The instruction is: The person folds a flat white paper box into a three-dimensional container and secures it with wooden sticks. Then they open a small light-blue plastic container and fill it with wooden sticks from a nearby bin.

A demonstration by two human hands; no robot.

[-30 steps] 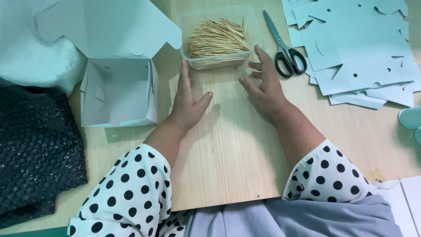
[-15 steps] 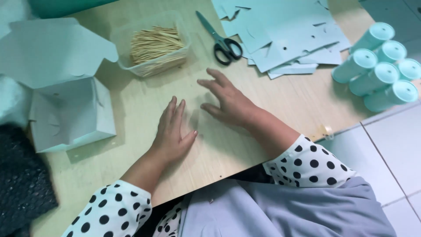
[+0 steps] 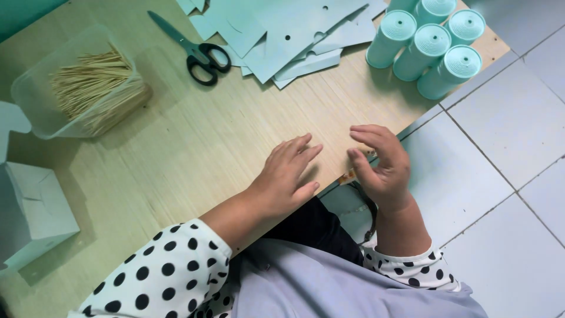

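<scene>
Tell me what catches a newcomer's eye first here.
Both bare hands sit at the wooden table's near edge: the left hand flat on the wood, the right hand curled at the rim. Behind them lie black-handled scissors beside teal paper cutouts, with a clear tub of toothpicks at left.

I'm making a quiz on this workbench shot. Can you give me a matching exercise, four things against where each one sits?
Things:
1. scissors
2. toothpick tub
3. spools
4. left hand

Places:
A. flat on the table's near edge
B. far right corner of the table
C. left side of the table, near the folded box
D. beside the cut paper sheets, on their left

Pairs: 1-D, 2-C, 3-B, 4-A
</scene>
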